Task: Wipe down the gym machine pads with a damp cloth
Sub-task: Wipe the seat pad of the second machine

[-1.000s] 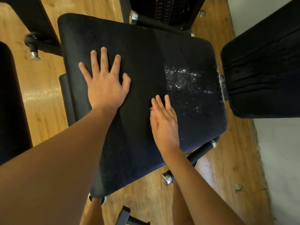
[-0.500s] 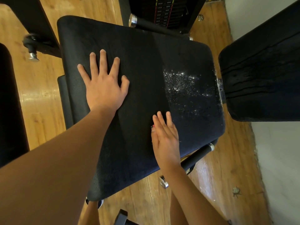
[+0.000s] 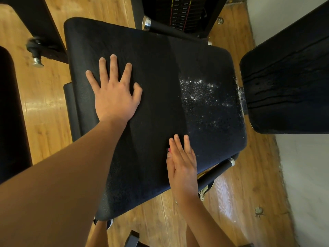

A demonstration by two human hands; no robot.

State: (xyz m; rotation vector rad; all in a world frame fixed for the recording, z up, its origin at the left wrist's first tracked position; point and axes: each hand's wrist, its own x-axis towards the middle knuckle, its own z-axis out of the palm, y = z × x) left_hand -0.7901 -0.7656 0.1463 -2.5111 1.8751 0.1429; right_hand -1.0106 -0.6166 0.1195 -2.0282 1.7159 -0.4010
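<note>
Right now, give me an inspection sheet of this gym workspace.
Surface: black seat pad, glistening wet speckles toward its right side.
Job's things: dark cloth spread flat across the pad's left and middle; second pad to the right, creased.
Clutter: small debris on the floor.
Hands: left hand flat, fingers spread, on the cloth; right hand flat at the cloth's right edge, something small and red under it.
Cables: nothing seen.
Surroundings: wooden floor, weight stack behind, chrome-capped handle.
</note>
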